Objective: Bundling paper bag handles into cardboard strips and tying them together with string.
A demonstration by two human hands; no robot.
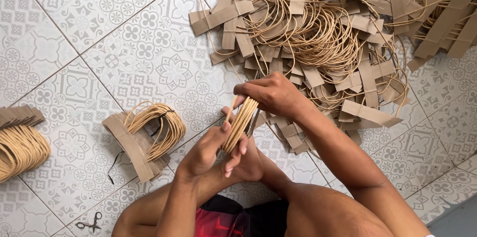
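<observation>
**Gathering paper-cord handles into a bundle**

At the far left of the tiled floor (74, 28) lies a finished bundle (20, 142) of tan cord loops with brown paper strips. Near it, a second tied bundle (146, 135) rests on its strips, and small scissors (90, 224) lie below. In the middle, the left hand (206, 150) is clenched around the lower part of a stack of cord handles (240, 122), thumb pressed on the loops. The right hand (271, 95) closes its grip on the top of the same stack. Behind and to the right spreads a big loose heap of handles (343, 33). I judge the step to be aligning the collected loops into one even stack. The next move calls for a firm hold, so the loops do not slip apart.
</observation>
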